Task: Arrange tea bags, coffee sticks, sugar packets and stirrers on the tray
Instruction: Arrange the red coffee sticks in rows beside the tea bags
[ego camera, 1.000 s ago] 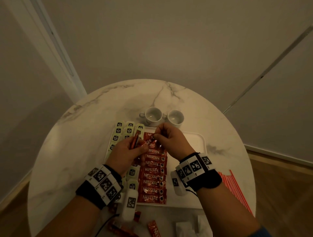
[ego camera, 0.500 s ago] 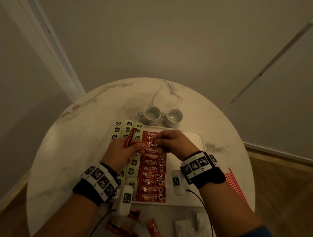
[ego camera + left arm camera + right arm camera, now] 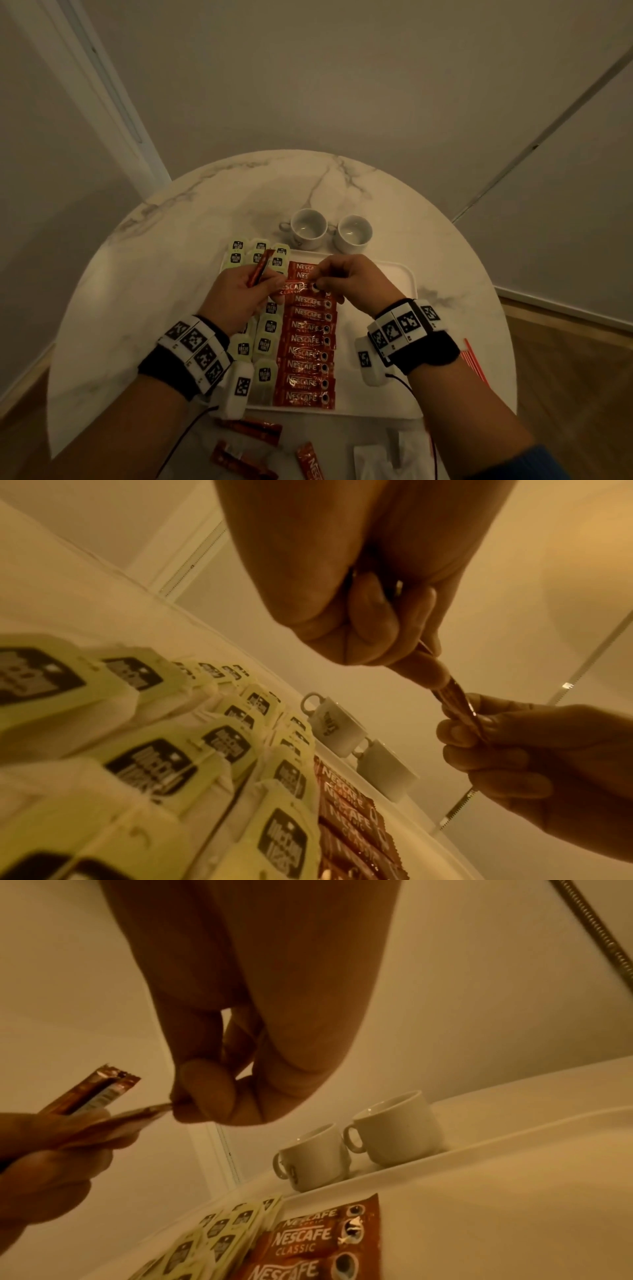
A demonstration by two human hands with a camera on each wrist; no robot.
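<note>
Your round marble counter carries the white tray, well filled: pale tea bags in rows on its left side, a neat column of red coffee sticks beside them, bare tray to the right. Both hands work above the far end of that column. Your right hand pinches one end of a coffee stick held flat and crosswise, label up; your left hand steadies its other end, fingers curled round a spare stick that points up.

Lower the flat stick level into the gap in the column, edges parallel to its neighbours, and release both ends together so that it does not skew. The wrapper is thin, glossy foil and will likely slide.
</note>
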